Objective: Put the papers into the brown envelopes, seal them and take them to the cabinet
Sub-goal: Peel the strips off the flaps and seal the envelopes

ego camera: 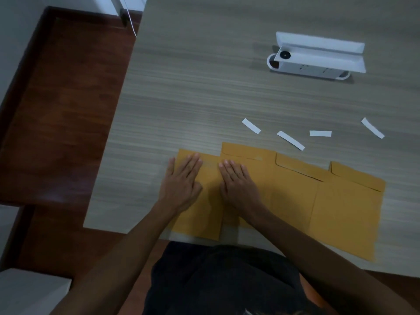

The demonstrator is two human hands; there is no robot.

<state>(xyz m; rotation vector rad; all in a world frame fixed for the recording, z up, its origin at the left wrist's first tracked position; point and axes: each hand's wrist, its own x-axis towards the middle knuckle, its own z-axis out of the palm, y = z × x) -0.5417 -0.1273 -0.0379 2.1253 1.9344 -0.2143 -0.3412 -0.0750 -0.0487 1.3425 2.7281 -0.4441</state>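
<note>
Several brown envelopes lie in an overlapping row along the near edge of the table. My left hand point(181, 180) presses flat on the top of the leftmost envelope point(200, 214), fingers straight. My right hand point(238, 180) lies flat beside it, fingers straight, across the seam between that envelope and the second envelope point(272, 196). Two more envelopes sit to the right, the third point(300, 169) with its flap folded down and the fourth point(350, 210) at the far right. No loose papers show outside the envelopes.
Several white peel-off strips, such as one strip point(251, 125) and another strip point(372, 128), lie scattered on the grey wood-grain table point(193, 87) beyond the envelopes. A white opened box-like holder point(318, 57) stands at the back right. Dark wood floor point(63, 110) lies left.
</note>
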